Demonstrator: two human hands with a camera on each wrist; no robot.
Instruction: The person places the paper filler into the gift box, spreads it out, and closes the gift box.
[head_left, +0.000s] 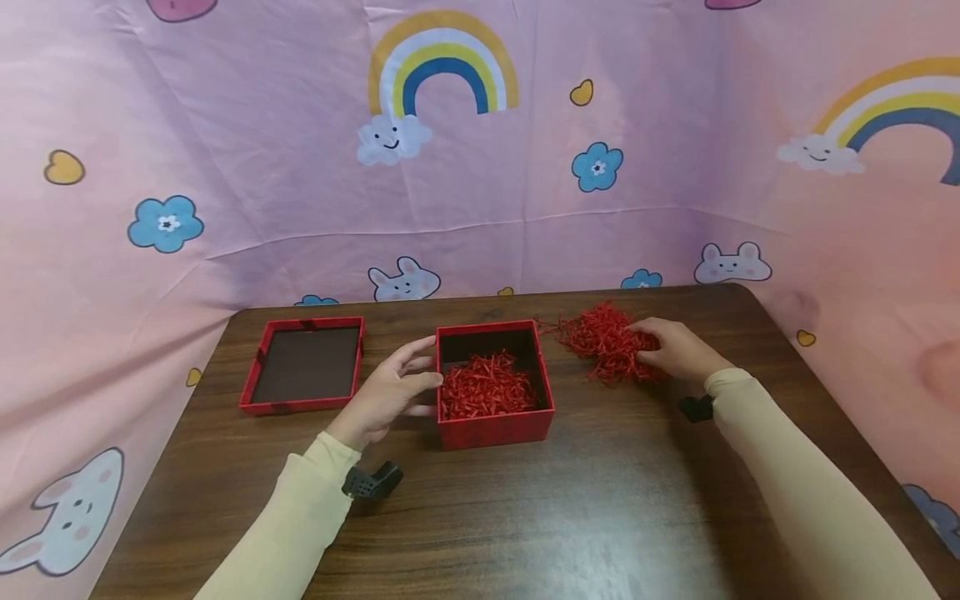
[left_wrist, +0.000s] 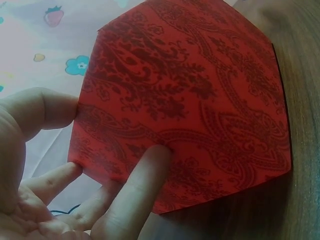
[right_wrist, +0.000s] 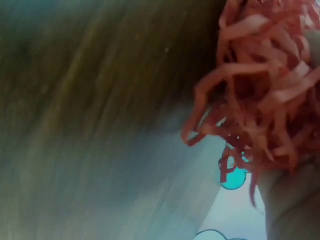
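Your left hand (head_left: 386,393) rests against the left wall of the red box (head_left: 495,425), which stands near the middle of the desk (head_left: 525,517). The fingers are almost straight and spread. In the left wrist view the thumb touches the upper edge of the patterned wall and the other fingers (left_wrist: 135,195) press flat on it, so the hand steadies the box but does not close around it. The box is open on top, and some red paper shreds (head_left: 483,387) lie inside it, more to the near side.

Your right hand (head_left: 675,350) is at about 2 o'clock from the box, on the right edge of a loose pile of red shredded paper (head_left: 603,342) that lies on the desk. The fingers curl into the pile, and the right wrist view shows a bunch of the strips (right_wrist: 260,90) close against the hand, so it has hold of some shreds. How much it holds, I cannot tell, because that view is blurred.

The box lid (head_left: 303,365) lies at about 9 o'clock from the box, well apart from it, with the dark inner side up. A pink cloth with rainbows and rabbits (head_left: 300,167) stands behind the desk and at both its sides.
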